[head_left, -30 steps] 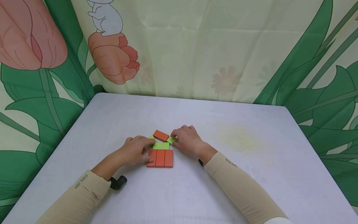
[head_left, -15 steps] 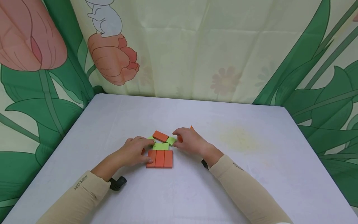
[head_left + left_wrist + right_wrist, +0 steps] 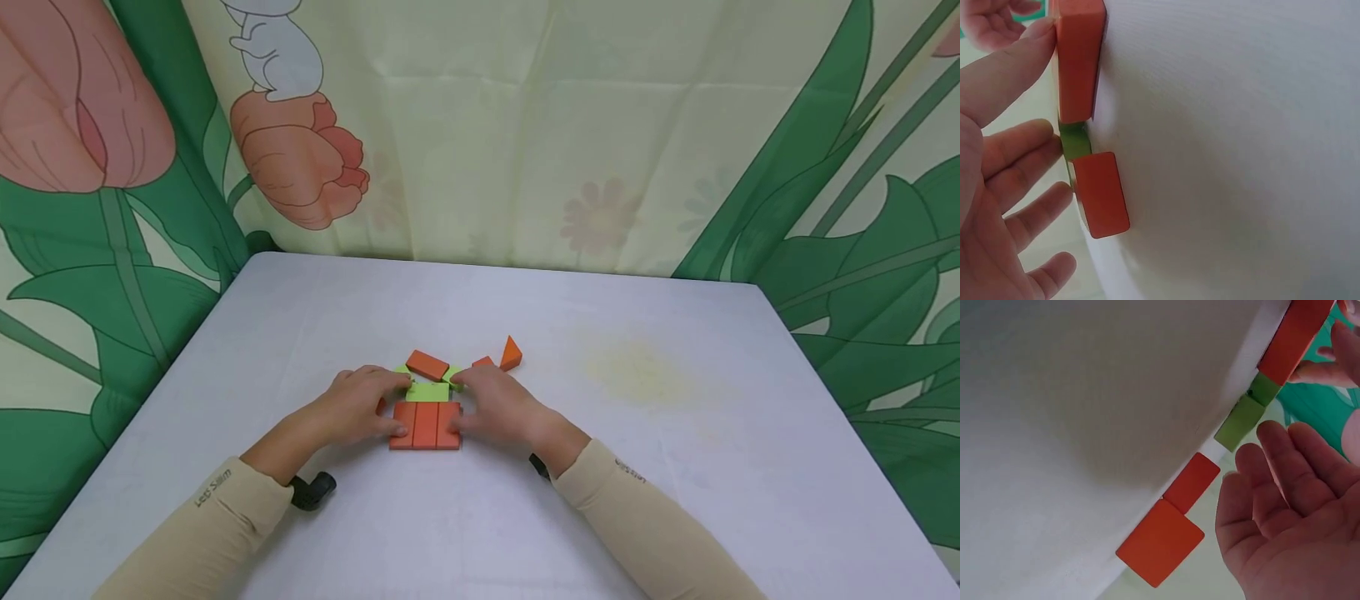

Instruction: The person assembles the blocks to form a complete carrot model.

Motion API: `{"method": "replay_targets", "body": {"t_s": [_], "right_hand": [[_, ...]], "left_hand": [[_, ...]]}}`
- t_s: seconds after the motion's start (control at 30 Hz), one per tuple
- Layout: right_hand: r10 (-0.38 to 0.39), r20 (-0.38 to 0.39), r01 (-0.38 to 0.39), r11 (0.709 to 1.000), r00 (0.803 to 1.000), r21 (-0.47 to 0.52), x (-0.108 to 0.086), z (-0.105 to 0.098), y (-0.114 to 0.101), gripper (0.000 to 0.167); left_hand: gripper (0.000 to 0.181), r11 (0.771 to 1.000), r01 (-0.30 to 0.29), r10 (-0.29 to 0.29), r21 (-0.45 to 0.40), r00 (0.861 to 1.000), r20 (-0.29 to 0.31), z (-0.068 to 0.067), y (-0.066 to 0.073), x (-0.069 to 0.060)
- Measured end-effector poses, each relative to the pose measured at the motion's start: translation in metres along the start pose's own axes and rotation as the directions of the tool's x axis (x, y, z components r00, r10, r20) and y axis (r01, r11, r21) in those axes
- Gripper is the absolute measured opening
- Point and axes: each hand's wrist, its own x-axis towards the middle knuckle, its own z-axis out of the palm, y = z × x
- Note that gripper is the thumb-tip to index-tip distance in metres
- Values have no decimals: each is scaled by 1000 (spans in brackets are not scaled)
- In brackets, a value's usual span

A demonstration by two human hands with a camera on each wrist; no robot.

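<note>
Three red blocks lie side by side, flush, with a green block along their far edge. Beyond it a tilted red block sits between two partly covered green pieces. My left hand rests its thumb on the leftmost red block, its spread fingers at the left green piece. In the left wrist view, that thumb touches the red block's top edge. My right hand has its thumb at the row's right edge and its fingertips by the right green piece. Neither hand grips a block.
Just beyond the right hand stand an orange triangular block and a partly hidden red block. All lie on a white-covered table. A printed curtain hangs behind its far edge.
My right hand drew back rightward from the right green piece, then moved left again, its thumb now at the red row. The orange triangular block came into view. The left hand stayed put.
</note>
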Motion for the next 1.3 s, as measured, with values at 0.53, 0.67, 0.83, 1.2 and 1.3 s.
{"method": "replay_targets", "body": {"t_s": [0.53, 0.67, 0.83, 1.2, 1.3], "right_hand": [[52, 27, -49, 995, 998, -87, 1, 1, -7, 62], [65, 35, -61, 994, 997, -91, 1, 0, -9, 62], [67, 34, -64, 994, 997, -87, 0, 0, -10, 62], [53, 30, -50, 994, 998, -100, 0, 0, -11, 63], [60, 30, -56, 993, 998, -103, 1, -1, -11, 63]], "left_hand": [[66, 998, 20, -22, -53, 999, -36, -8, -4, 9], [64, 996, 62, -64, -57, 998, -29, -14, -9, 7], [56, 994, 89, -89, -68, 996, 6, -13, -17, -5], [31, 984, 136, -133, -115, 991, 33, -4, -19, -32], [31, 982, 127, -123, -142, 992, 38, -2, -15, -39]]}}
